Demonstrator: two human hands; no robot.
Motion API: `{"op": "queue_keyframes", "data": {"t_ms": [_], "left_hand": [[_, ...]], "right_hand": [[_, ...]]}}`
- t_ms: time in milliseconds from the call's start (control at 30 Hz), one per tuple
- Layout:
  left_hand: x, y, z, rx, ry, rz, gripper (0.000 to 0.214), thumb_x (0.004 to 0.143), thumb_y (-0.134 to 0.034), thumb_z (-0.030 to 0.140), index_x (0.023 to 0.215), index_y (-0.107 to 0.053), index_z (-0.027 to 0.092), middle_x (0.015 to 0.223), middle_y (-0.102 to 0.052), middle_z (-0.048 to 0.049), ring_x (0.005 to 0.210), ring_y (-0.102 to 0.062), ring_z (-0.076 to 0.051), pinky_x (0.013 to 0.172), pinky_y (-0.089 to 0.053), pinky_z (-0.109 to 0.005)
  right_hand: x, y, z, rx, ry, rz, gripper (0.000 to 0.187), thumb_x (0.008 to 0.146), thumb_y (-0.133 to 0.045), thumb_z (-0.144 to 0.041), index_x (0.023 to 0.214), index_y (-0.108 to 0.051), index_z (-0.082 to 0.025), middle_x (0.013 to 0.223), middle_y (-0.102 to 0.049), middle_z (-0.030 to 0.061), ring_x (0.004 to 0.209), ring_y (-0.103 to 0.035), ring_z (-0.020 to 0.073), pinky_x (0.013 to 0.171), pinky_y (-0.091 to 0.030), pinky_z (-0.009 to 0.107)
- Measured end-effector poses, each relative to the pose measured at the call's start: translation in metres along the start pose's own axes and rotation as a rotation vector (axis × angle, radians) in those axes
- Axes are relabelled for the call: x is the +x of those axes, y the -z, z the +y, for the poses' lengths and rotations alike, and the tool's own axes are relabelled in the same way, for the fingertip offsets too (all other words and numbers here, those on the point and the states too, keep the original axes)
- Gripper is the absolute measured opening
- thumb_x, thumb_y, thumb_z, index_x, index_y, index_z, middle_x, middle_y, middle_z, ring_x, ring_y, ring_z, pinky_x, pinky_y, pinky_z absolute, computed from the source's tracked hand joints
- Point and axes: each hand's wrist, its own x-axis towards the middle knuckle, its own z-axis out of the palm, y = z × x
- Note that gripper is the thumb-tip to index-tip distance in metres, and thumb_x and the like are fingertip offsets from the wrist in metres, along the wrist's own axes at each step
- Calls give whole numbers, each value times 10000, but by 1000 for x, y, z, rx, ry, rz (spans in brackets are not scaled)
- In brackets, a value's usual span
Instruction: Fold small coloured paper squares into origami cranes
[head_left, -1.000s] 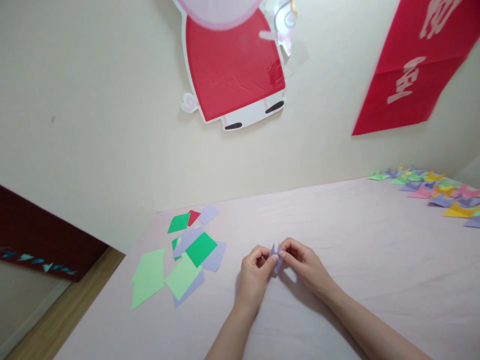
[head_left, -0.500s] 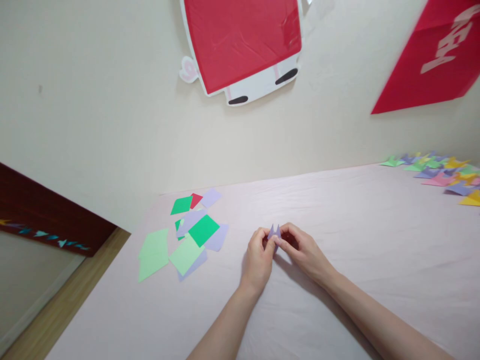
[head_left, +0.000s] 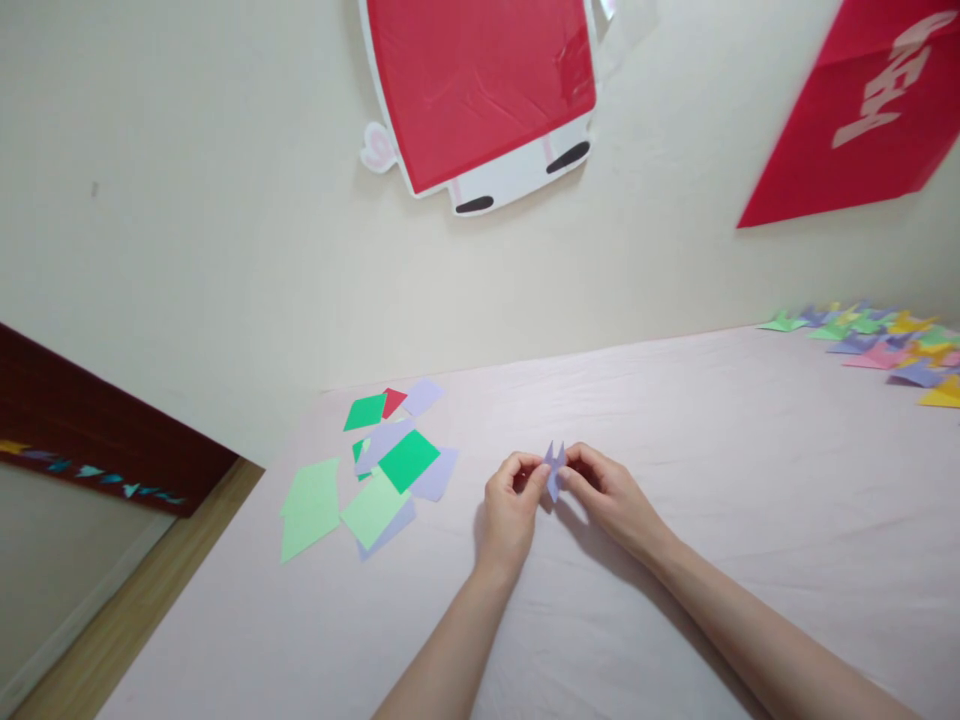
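A small purple folded paper (head_left: 554, 472) with two upright points stands between my hands, just over the pale cloth-covered surface (head_left: 645, 660). On its left side, the thumb and fingers of my left hand (head_left: 511, 505) pinch it. From the other side my right hand (head_left: 611, 495) pinches it too, thumb in front and index finger behind. Most of its front face shows between the two thumbs; the edges under my fingers are hidden.
Left of my hands lie loose paper sheets: light green (head_left: 375, 508), dark green (head_left: 409, 461), purple (head_left: 436, 475) and red (head_left: 393, 402). Several folded coloured papers (head_left: 877, 355) cluster at the far right. Behind the surface rises a wall (head_left: 225, 250) with a red-and-white cutout (head_left: 487, 90).
My thumbs have moved apart from the paper's middle to its sides, so more of its front shows. Both hands still hold it, and the view has shifted slightly.
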Motion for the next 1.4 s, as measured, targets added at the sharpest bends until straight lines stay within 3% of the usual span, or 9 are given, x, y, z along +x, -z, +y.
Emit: {"op": "queue_keyframes", "data": {"t_ms": [200,533,800,1400], "left_hand": [[-1,2,-4,41,-7,-9,143,844,-623,330,846,-672,195,804,-655,-13,752,-573,-163,708,-443,-251],[3,6,2,46,-87,-30,118,837,-631,304,798,-655,195,800,-623,-5,764,-565,-162,709,-423,-246],[5,7,0,17,-76,-48,172,825,-643,352,773,-653,188,779,-614,-7,757,-553,-162,712,-418,-242],[4,2,5,-163,2,-26,192,780,-678,364,767,-637,177,731,-580,19,699,-505,-131,678,-400,-228]], "right_hand": [[2,1,7,64,-60,43,276,830,-611,-433,698,-553,-198,633,-509,-25,612,-457,141,586,-376,263],[3,1,6,35,-40,-12,224,807,-626,-392,713,-610,-190,651,-533,-23,629,-475,143,600,-377,252],[2,3,3,-13,-18,-6,238,821,-626,-397,691,-619,-197,693,-577,-5,672,-519,162,640,-402,265],[3,6,1,177,-44,-32,281,788,-665,-412,630,-616,-185,688,-580,2,698,-523,166,679,-405,281]]}}
